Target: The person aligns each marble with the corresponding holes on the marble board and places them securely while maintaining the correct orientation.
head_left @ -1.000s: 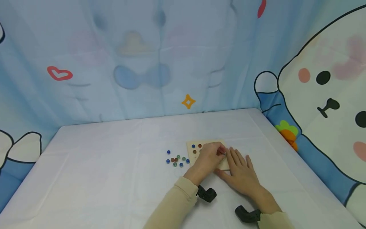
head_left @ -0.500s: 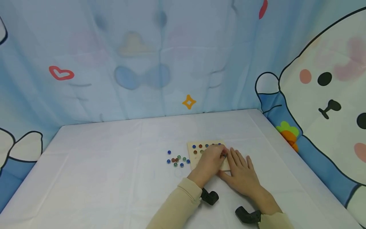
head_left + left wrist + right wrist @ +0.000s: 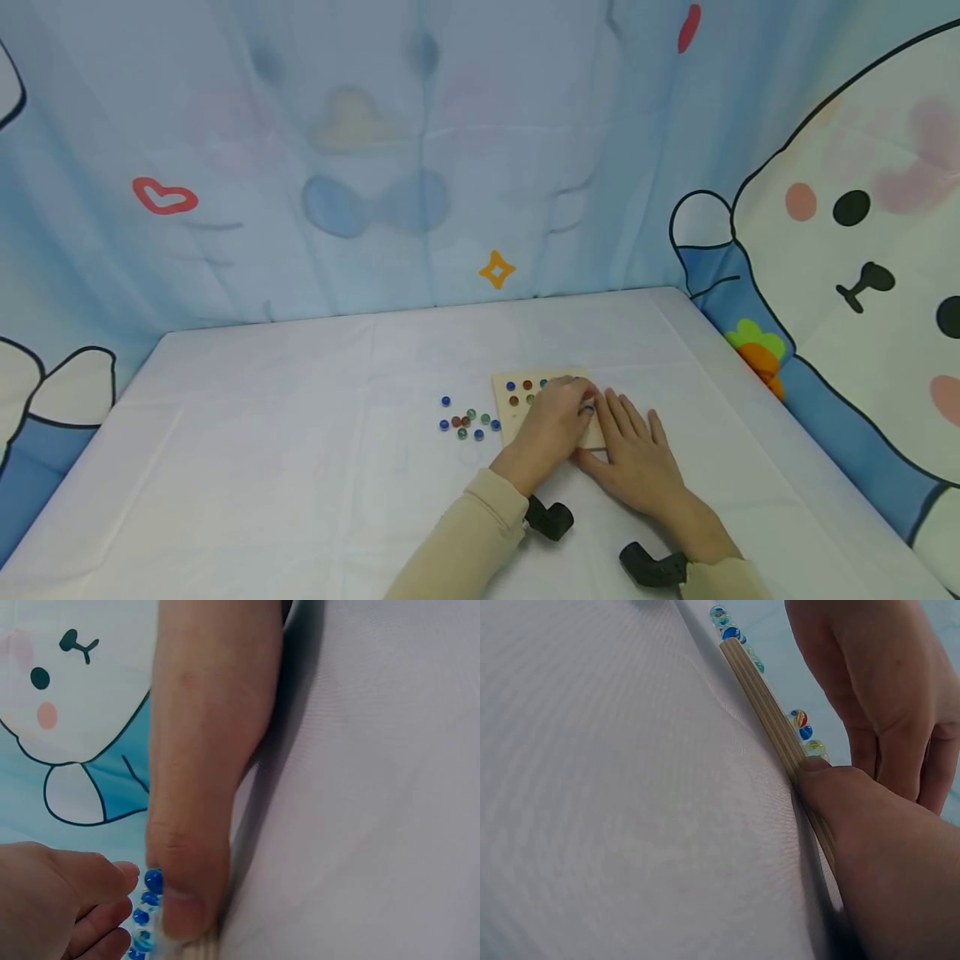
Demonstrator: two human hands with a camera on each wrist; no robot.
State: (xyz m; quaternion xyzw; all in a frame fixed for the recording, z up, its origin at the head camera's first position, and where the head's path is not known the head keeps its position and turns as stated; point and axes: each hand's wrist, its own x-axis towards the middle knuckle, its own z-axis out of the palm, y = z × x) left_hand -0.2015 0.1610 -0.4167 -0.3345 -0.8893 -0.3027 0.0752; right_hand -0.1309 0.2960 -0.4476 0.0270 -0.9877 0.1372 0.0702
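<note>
A thin wooden board (image 3: 508,423) lies on the white table and carries rows of small glass marbles (image 3: 527,385). With thumb and forefinger my left hand (image 3: 551,421) pinches a marble (image 3: 588,408) low over the right part of the board. In the left wrist view those fingertips are right beside a blue marble (image 3: 154,880) at the end of a row. Flat along the board's right side lies my right hand (image 3: 637,462), fingers straight. Its thumb (image 3: 821,776) rests on the board's front edge in the right wrist view. My left hand hides the board's middle.
Several loose blue, green and brownish-red marbles (image 3: 463,422) lie on the table left of the board. Black wrist-worn devices (image 3: 551,521) sit by both wrists. A blue printed curtain (image 3: 360,275) hangs behind the table (image 3: 262,467) and along its right side.
My left hand has shifted slightly right and down, showing more of the board's top row, then has kept nearly still with its fingertips over the right part. My right hand has stayed in place.
</note>
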